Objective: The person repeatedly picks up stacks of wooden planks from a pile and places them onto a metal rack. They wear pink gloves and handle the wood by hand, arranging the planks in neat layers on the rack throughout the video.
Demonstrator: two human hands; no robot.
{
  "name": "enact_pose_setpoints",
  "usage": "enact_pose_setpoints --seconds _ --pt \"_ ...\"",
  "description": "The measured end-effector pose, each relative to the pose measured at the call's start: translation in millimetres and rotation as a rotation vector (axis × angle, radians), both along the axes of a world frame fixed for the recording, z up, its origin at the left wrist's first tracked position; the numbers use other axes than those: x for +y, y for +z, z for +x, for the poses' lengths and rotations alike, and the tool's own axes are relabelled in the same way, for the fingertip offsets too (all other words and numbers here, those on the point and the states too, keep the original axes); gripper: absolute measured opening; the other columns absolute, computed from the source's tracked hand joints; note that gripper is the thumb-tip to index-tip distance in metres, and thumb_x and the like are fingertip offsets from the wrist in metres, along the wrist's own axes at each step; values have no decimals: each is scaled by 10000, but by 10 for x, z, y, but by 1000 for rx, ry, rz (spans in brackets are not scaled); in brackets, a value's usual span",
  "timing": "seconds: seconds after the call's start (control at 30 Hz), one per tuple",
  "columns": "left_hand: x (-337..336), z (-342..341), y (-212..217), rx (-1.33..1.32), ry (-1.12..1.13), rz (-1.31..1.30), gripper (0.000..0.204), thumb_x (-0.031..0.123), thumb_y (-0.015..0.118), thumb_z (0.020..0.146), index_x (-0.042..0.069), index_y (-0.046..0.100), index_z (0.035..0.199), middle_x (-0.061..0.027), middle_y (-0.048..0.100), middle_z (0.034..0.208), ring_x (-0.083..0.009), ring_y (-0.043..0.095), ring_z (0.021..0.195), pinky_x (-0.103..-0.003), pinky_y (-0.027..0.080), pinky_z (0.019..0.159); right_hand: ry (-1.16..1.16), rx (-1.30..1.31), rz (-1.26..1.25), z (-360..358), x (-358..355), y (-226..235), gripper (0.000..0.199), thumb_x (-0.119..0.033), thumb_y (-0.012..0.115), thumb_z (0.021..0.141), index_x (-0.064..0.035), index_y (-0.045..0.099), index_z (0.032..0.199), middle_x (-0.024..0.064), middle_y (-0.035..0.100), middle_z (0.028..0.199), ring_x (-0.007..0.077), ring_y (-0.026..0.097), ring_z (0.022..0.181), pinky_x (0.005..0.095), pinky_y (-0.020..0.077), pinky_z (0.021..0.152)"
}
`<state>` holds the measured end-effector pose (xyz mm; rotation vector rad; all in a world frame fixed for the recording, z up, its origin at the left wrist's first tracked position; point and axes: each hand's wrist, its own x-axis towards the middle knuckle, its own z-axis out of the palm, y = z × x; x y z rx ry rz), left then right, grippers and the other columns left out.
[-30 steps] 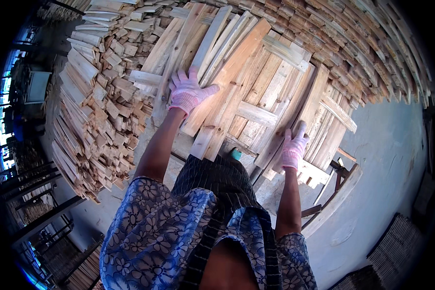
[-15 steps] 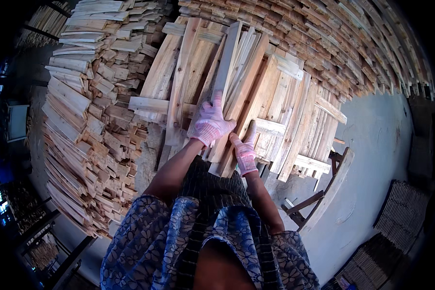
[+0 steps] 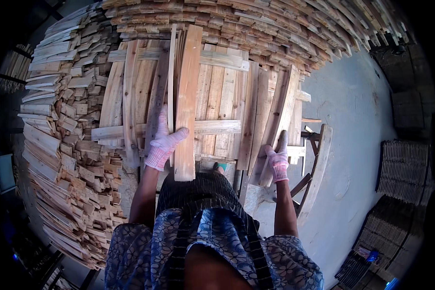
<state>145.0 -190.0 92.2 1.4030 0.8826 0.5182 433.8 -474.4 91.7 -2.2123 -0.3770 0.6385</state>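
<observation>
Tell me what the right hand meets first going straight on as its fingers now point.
Probably the pale slanted plank running just ahead of the right hand; depth and contact are unclear from this one view.

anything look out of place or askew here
The pale board at the right hand looks askew: it slants while the orange-tinged board at the left hand runs nearly straight up the picture. Fisheye bending may exaggerate this.
</observation>
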Motion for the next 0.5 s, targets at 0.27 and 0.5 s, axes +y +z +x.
enact_pose_setpoints --seconds 0.27,0.5 --pt "-651 1069 85 1350 -231 668 1066 484 772 789 270 138 1618 -240 403 1347 -378 501 1194 -491 434 1009 172 -402 -833 972 -182 -438 994 -507 720 822 -103 197 1565 241 515 1312 396 537 1257 520 446 1016" --pt "-257 441 -364 780 92 310 1037 539 754 817 222 174 1616 -284 478 1419 -415 502 1316 -453 402 1116 85 -355 -649 926 80 -538 1126 -472 819 739 -132 151 1579 242 421 1273 423 516 1176 505 485 964"
